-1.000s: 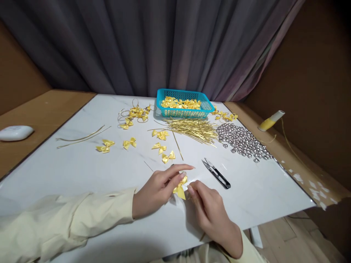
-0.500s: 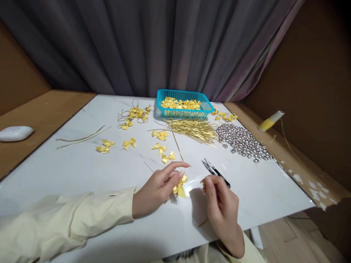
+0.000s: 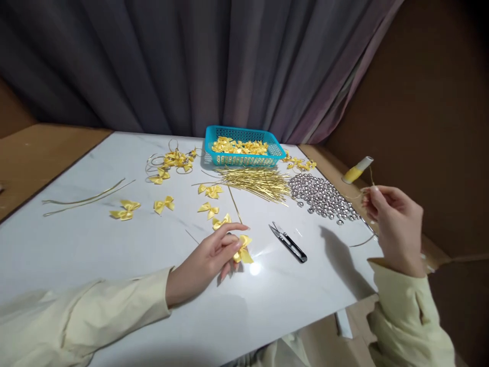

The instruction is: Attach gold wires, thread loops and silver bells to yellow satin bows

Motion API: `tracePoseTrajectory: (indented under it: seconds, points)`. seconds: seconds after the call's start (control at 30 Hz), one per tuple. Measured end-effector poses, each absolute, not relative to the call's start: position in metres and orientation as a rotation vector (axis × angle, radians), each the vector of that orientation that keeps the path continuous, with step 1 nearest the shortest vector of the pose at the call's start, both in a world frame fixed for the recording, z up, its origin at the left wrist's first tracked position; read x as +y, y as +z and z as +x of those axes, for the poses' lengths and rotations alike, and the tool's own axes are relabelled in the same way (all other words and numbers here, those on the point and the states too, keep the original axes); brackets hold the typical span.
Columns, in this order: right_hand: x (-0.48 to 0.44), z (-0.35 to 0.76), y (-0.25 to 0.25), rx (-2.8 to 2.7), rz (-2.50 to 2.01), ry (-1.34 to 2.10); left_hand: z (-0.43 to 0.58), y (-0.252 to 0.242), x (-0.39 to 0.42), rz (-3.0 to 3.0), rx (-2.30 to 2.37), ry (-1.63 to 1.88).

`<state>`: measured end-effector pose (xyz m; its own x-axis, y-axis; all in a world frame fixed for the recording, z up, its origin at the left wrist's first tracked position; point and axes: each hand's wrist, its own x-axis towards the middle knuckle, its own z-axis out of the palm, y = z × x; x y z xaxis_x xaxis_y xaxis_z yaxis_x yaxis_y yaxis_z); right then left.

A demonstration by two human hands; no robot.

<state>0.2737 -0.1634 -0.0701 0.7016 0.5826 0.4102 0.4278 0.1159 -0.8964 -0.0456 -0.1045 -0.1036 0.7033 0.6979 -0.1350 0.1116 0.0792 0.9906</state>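
A yellow satin ribbon bow (image 3: 243, 250) is pinched between the thumb and fingers of my left hand (image 3: 208, 257), just above the white tabletop; the index finger points out over it. My right hand (image 3: 395, 224) is raised at the right table edge, thumb and fingertips pressed together. From under it sticks the curved end of a thin gold cord (image 3: 362, 242); the rest is hidden in the fingers. Black thread snips (image 3: 288, 243) lie between my hands, blades slightly apart. Several loose yellow bows (image 3: 164, 204) lie beyond and left of my left hand.
A turquoise basket (image 3: 244, 162) of bows stands at the back. Before it lies a bundle of gold cords (image 3: 255, 183), with a pile of silver beads (image 3: 324, 196) to the right. A yellow thread spool (image 3: 357, 171) sits beyond my right hand. Finished-looking bow loops (image 3: 178, 160) lie back left.
My right hand has moved right and up, away from the snips, with the cord end trailing along. My left hand still holds the bow, now turned a little. The view has shifted right.
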Motion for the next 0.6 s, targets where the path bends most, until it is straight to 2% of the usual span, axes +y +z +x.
tracePoseTrajectory:
  seconds: [0.13,0.27,0.4,0.6]
  points:
    - [-0.149,0.296,-0.051,-0.962,-1.587,0.322,-0.045,-0.101,-0.102,1.426,0.714,0.480]
    - [-0.108,0.265,-0.015,-1.133,-1.552,0.370,-0.044,-0.101,-0.103,1.417,0.722,0.462]
    - [-0.029,0.182,0.017,-1.549,-1.426,0.470,-0.046,-0.107,-0.105,1.405,0.713,0.496]
    - [0.076,0.027,0.018,-1.993,-1.225,0.238,-0.052,-0.116,-0.103,1.350,0.716,0.519]
